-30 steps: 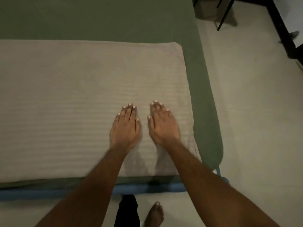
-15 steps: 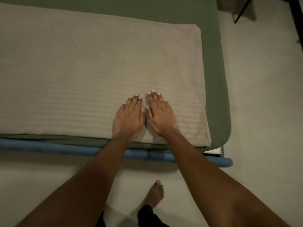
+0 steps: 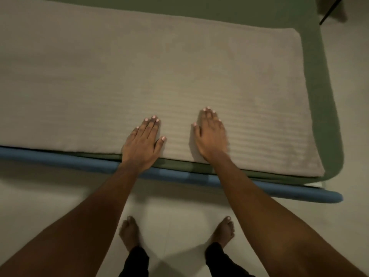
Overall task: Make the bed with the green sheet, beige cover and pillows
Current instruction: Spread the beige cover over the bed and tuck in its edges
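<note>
Left hand (image 3: 142, 145) and right hand (image 3: 210, 134) flat, fingers straight, pressing the beige cover (image 3: 159, 76) — no grip. Risk: a hard sideways push drags it off-square over the green sheet (image 3: 329, 116).

On the bed: cover (image 3: 139, 76) flat on top of sheet (image 3: 327, 116). Sheet exposed in a strip behind the cover and down its right side, wrapping the near-right corner. In front of the cover's near edge, a thin strip of sheet, then frame rail (image 3: 60, 157) along the bed's front. Left hand (image 3: 142, 143) and right hand (image 3: 210, 136) flat on the cover near that edge, side by side, apart, left wrist over the rail. Floor (image 3: 50, 192) in front of and right of the bed, with left foot (image 3: 129, 232) and right foot (image 3: 223, 232) on it, just before the rail. Far right, behind the bed, possibly a furniture leg (image 3: 329, 11), mostly out of view.
</note>
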